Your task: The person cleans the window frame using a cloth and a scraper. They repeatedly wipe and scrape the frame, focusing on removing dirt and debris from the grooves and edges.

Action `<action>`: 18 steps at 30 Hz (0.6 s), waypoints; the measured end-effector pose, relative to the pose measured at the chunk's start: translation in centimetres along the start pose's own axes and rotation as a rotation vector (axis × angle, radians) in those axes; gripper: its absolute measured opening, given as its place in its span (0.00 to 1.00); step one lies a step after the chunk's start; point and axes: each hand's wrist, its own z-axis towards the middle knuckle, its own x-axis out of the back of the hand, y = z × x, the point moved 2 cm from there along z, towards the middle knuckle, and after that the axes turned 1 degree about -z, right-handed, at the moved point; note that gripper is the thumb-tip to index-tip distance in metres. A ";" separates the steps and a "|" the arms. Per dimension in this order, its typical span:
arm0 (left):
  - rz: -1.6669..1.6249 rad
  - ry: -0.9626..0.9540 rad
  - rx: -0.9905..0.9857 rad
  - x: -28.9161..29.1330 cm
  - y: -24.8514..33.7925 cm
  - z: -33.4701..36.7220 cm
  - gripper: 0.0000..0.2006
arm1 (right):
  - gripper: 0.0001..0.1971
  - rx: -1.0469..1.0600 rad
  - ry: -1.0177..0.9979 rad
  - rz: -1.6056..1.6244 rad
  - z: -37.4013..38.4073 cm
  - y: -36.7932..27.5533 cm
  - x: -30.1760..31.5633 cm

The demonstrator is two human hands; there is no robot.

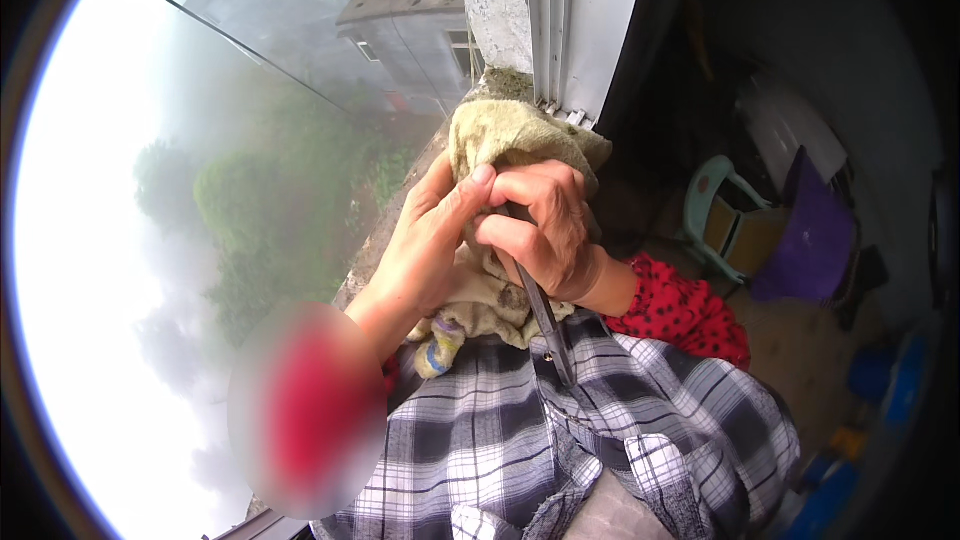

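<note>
A worn, pale yellow cloth (pixel 505 128) is bunched up in front of my chest, beside the window ledge. My left hand (pixel 415 255) is closed on its near left side, with the thumb pressed against the fabric. My right hand (pixel 548 230) curls round a long, dark, narrow metal tool (pixel 545 318) whose exact kind I cannot make out. The tool slants down from the fingers toward my plaid shirt (pixel 455 410); its upper end is hidden by the hand and cloth. More stained fabric (pixel 490 300) hangs below my hands, with a yellow-and-blue knotted end.
A white window frame (pixel 580 30) rises just beyond the cloth, next to a rough ledge (pixel 400 195) with a drop to foggy trees outside. At right stand a pale green chair (pixel 712 185) and a purple object (pixel 808 240). Blue items (pixel 905 380) lie at the lower right.
</note>
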 end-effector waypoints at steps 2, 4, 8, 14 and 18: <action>-0.079 0.016 -0.002 0.4 -1.2 -0.2 0.19 | 0.15 -0.004 -0.027 0.025 -0.3 -0.2 0.5; -0.105 0.023 -0.042 0.2 -2.0 -0.3 0.19 | 0.15 0.006 -0.071 0.100 0.2 -0.3 1.5; -0.160 0.015 -0.056 -1.3 -2.1 -0.5 0.19 | 0.19 0.103 -0.308 -0.056 1.9 -0.2 6.5; -0.024 -0.034 -0.007 -3.4 -2.8 -0.3 0.25 | 0.32 -0.526 -0.111 0.176 -0.4 4.2 6.6; 0.180 -0.122 -0.085 -4.6 -3.0 -1.8 0.40 | 0.31 -0.387 -0.286 -0.027 -2.1 1.0 7.5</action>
